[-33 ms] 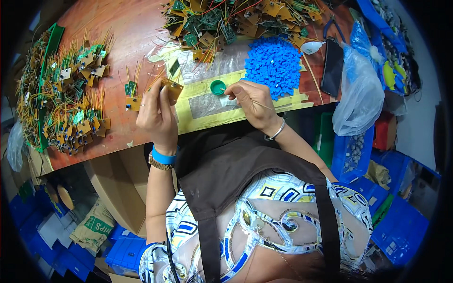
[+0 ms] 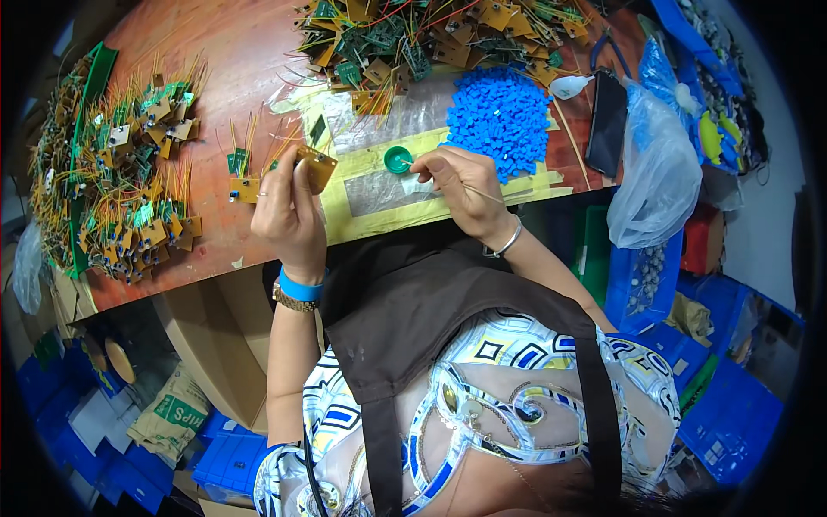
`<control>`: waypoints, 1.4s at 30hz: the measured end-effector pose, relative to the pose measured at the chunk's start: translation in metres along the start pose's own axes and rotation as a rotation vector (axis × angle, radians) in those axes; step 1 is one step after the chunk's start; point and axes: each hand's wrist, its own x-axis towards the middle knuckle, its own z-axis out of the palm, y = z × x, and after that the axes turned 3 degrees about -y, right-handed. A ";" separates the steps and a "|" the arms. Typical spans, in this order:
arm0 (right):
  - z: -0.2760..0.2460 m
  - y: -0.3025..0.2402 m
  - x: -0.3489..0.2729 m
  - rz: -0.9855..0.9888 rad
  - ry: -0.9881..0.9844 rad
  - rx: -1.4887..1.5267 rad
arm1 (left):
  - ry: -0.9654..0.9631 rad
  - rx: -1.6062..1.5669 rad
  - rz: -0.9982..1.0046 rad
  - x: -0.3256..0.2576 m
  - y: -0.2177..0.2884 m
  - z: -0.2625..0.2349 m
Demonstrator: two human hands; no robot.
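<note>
My left hand (image 2: pixel 287 207) pinches a small brown circuit board (image 2: pixel 323 171) above the table, thumb and fingers closed on its edge. A blue band and a gold watch are on that wrist. In my right hand (image 2: pixel 468 185) is a thin pale stick (image 2: pixel 484 195), gripped between thumb and fingers. Its tip is at the rim of a small green cap (image 2: pixel 398 160), which stands on taped film with something green inside. Beyond the right hand lies a heap of small blue plastic pieces (image 2: pixel 498 121). A few wired boards (image 2: pixel 244 189) rest left of my left hand.
Heaps of wired circuit boards cover the table's left (image 2: pixel 142 228) and far side (image 2: pixel 439 39). A green strip (image 2: pixel 86 164) divides the left heap. Right are a black phone (image 2: pixel 606 121), a white dropper bottle (image 2: pixel 569 86), a plastic bag (image 2: pixel 655 168) and blue bins (image 2: pixel 642 284).
My left hand has shifted very slightly to the right, and the board has tilted a little with it. My right hand and the stick stay almost in the same place at the green cap.
</note>
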 end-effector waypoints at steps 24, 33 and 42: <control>0.005 -0.033 0.013 -0.119 -0.029 0.254 | -0.384 -1.053 -0.808 -0.008 0.041 0.000; 0.004 -0.033 0.008 -0.197 -0.044 0.100 | -0.443 -1.036 -0.772 -0.011 0.035 0.003; -0.032 0.005 0.016 -0.163 0.210 -0.295 | -0.372 -0.990 -0.749 -0.010 0.032 -0.001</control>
